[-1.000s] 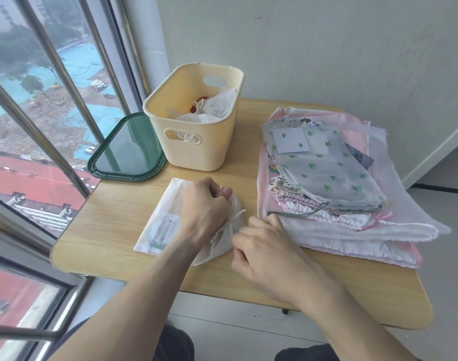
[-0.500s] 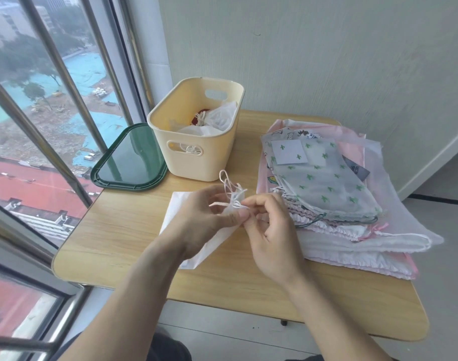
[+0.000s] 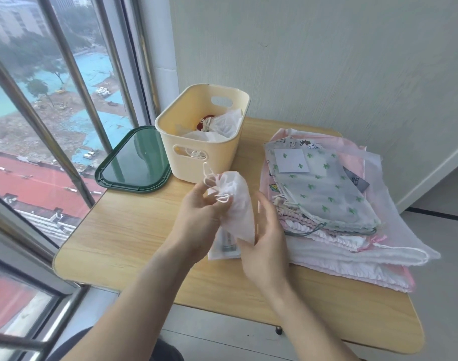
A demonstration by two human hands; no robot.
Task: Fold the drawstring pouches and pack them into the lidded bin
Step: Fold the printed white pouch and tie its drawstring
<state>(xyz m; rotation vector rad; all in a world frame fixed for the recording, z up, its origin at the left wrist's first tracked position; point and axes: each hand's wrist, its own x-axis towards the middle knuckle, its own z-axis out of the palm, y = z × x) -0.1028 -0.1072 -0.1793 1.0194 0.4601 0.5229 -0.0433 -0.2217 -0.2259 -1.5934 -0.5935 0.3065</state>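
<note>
A white drawstring pouch [image 3: 237, 204], gathered at its top with white cord loops, is lifted off the table in front of the cream bin [image 3: 194, 162]. My left hand [image 3: 196, 220] grips its upper part from the left. My right hand [image 3: 264, 238] pinches its lower end from the right. The bin stands open at the back of the table and holds a few white folded pouches. Its dark green lid [image 3: 134, 162] lies flat to its left.
A stack of unfolded pouches [image 3: 327, 201], cactus-print on top of pink and white ones, covers the right half of the wooden table [image 3: 123, 235]. Window bars stand at the left, a wall at the back.
The pouch went from lying flat under my hands to being gathered and lifted above the table. Both hands rose with it toward the bin.
</note>
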